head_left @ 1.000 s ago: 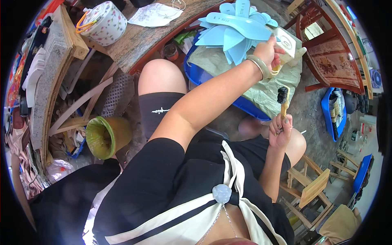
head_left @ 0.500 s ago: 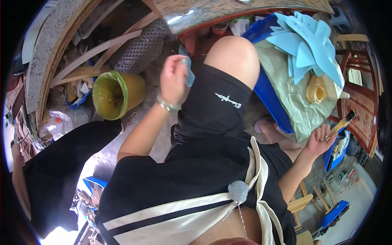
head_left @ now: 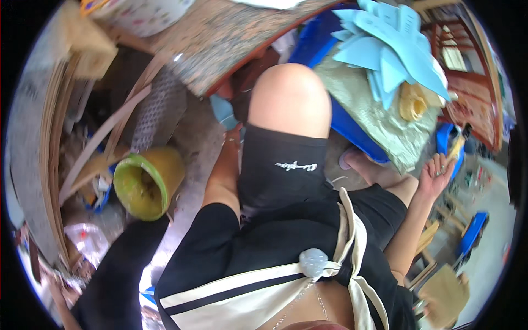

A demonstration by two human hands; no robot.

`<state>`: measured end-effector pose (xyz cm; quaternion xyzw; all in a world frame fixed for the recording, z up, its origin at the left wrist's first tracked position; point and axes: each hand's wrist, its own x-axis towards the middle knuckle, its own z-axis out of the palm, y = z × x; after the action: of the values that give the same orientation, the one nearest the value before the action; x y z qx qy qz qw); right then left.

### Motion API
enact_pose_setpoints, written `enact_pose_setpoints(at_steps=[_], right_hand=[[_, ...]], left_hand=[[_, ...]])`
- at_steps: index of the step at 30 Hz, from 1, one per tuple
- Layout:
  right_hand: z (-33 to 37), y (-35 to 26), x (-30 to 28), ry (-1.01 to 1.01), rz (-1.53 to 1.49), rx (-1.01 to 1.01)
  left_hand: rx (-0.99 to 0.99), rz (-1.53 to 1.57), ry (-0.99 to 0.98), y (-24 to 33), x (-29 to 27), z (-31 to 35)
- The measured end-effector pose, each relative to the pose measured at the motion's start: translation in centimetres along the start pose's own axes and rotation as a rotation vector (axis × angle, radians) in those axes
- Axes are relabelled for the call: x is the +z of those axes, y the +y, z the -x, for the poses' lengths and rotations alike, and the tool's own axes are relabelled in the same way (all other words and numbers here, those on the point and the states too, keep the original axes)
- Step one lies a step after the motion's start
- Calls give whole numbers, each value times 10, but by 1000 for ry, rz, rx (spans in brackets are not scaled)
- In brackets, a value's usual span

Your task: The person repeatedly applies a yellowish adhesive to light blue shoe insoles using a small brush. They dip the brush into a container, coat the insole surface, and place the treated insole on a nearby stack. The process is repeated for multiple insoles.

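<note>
My left hand (head_left: pixel 234 133) is low beside my raised knee, partly hidden by the black shorts. Its fingers are closed at the lower end of a light blue flat piece (head_left: pixel 223 109), which reaches up toward the table edge. On my right, my right hand (head_left: pixel 434 171) grips a brush (head_left: pixel 456 147) with a pale wooden handle and a dark tip pointing up. Beyond it, several light blue pointed sheets (head_left: pixel 393 49) lie in a loose fanned pile. Beside them is a yellowish open-mouthed container (head_left: pixel 412 104). Both rest on a pale green plastic sheet (head_left: pixel 366 104).
A speckled stone tabletop (head_left: pixel 231 41) spans the front. A blue tray edge (head_left: pixel 352 135) shows under the plastic sheet. A yellow-green bin (head_left: pixel 146 187) stands at left, near wooden strips (head_left: pixel 104 143). A dark-clothed person's leg (head_left: pixel 118 275) is at lower left. A reddish wooden chair (head_left: pixel 467 88) stands right.
My view has shifted, bringing more tabletop in. My left hand has gone down beside my knee, and the blue piece now slants up-left from it. My right hand still grips the brush.
</note>
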<state>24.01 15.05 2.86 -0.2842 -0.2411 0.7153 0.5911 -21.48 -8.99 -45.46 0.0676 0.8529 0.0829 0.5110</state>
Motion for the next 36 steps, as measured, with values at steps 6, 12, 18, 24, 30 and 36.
enact_pose_setpoints(at_steps=[6,12,18,24,30,36], right_hand=[[18,-12,-9,96,121,-83],[33,-3,2,54,72,-34],[38,-4,1,175,86,-91],[37,-1,2,205,94,-127],[26,33,19,205,306,-189],[12,84,47,14,384,116]], left_hand=[[24,34,-57,9,-11,-8],[57,65,-109,19,-12,-13],[72,90,-154,54,3,-20],[61,275,-278,47,9,-13],[33,862,-485,-53,-30,51],[264,1368,-417,-104,-124,215]])
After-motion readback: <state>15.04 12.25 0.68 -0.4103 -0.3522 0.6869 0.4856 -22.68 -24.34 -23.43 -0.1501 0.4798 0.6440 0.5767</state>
